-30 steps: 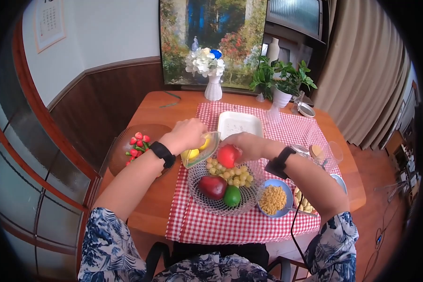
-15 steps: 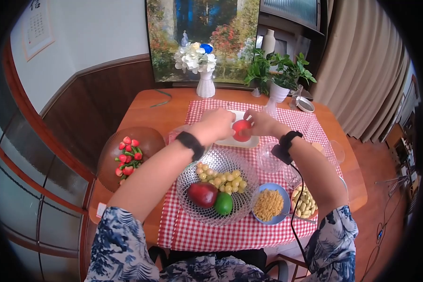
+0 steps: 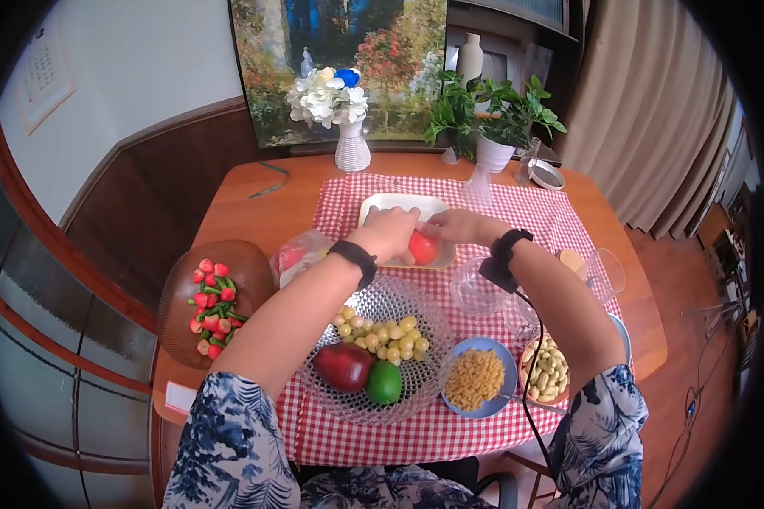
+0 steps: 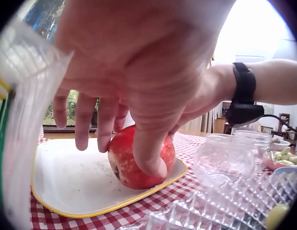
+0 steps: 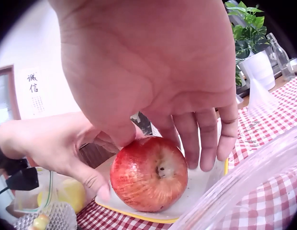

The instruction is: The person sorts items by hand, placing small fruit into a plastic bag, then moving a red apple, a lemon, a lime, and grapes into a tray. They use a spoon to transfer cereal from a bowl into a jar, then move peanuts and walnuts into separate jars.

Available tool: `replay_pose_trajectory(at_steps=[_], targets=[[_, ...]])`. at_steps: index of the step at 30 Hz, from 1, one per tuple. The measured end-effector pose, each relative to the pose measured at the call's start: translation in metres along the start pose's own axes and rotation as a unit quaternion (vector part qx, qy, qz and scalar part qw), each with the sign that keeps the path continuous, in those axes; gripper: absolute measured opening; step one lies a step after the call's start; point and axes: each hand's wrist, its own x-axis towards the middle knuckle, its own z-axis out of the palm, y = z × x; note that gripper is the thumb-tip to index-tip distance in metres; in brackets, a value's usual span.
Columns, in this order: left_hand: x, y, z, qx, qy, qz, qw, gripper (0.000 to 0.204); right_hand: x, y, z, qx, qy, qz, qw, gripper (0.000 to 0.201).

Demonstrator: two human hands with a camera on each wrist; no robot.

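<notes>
A red apple (image 3: 424,247) sits at the near right part of a white tray (image 4: 67,177) with a yellow rim. My left hand (image 3: 388,232) grips it from the left; in the left wrist view that hand's thumb lies on the apple's near side, other fingers pointing down beyond. From the right, my right hand (image 5: 153,62) holds the apple's top, its thumb and fingers on either side, several fingers reaching down over the tray. Nearer me, the glass bowl (image 3: 433,373) holds grapes (image 3: 384,336), a dark red fruit (image 3: 343,366) and a green one (image 3: 384,383).
Left of the tray lies a clear bag (image 3: 301,254), with a brown plate (image 3: 174,297) of strawberries beyond it. To the right are a clear round jar (image 3: 477,287), a blue bowl of yellow pieces (image 3: 475,379) and pale pods (image 3: 548,375). Vase and plants stand behind.
The apple has moved from above the glass bowl into the tray. My left hand has let go of the bag with yellow fruit and taken hold of the apple. The head view has shifted.
</notes>
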Motion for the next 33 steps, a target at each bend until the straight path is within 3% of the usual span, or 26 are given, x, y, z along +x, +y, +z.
replay_pose_trajectory(at_steps=[2,4,8,9,14,16,18,22,24,26,28,33], targets=[[0.002,-0.001,0.003,0.011,0.013,-0.012,1.000,0.056,-0.003,0.006,0.003,-0.030,0.033,-0.020,0.999,0.084],[0.004,-0.005,0.004,-0.004,-0.008,-0.030,0.999,0.056,-0.009,0.015,0.003,-0.071,0.042,-0.145,0.986,0.080],[0.005,-0.007,-0.004,-0.006,-0.069,0.002,0.998,0.057,-0.002,0.020,0.000,-0.080,0.007,-0.100,0.992,0.090],[0.005,-0.005,-0.007,-0.015,-0.085,0.004,0.996,0.058,0.001,0.023,0.000,-0.031,-0.019,-0.085,0.996,0.094],[0.008,-0.001,-0.009,-0.029,-0.075,-0.036,0.996,0.065,-0.007,0.011,-0.002,0.022,-0.035,-0.017,0.999,0.098],[0.013,-0.007,-0.007,-0.039,-0.093,-0.052,0.994,0.068,-0.009,0.011,0.000,-0.060,0.009,-0.110,0.992,0.093],[0.024,-0.023,0.006,-0.071,-0.136,-0.020,0.988,0.072,-0.011,0.008,0.000,-0.073,0.013,-0.115,0.991,0.086],[0.003,-0.010,-0.009,-0.021,-0.116,0.048,0.992,0.069,-0.007,0.010,-0.001,-0.048,0.002,-0.085,0.995,0.081],[0.008,-0.010,-0.002,-0.017,-0.093,-0.021,0.995,0.068,-0.004,0.013,0.000,-0.047,-0.003,-0.079,0.996,0.079],[0.016,-0.016,0.007,-0.069,-0.089,-0.039,0.993,0.069,-0.006,0.015,0.003,-0.100,0.018,-0.126,0.987,0.073],[0.023,-0.023,0.016,-0.121,-0.087,-0.059,0.987,0.070,-0.010,0.014,0.003,-0.067,0.018,-0.109,0.992,0.073],[0.013,-0.020,0.011,-0.041,-0.070,0.050,0.995,0.063,-0.001,0.011,0.000,-0.036,-0.006,-0.043,0.998,0.077]])
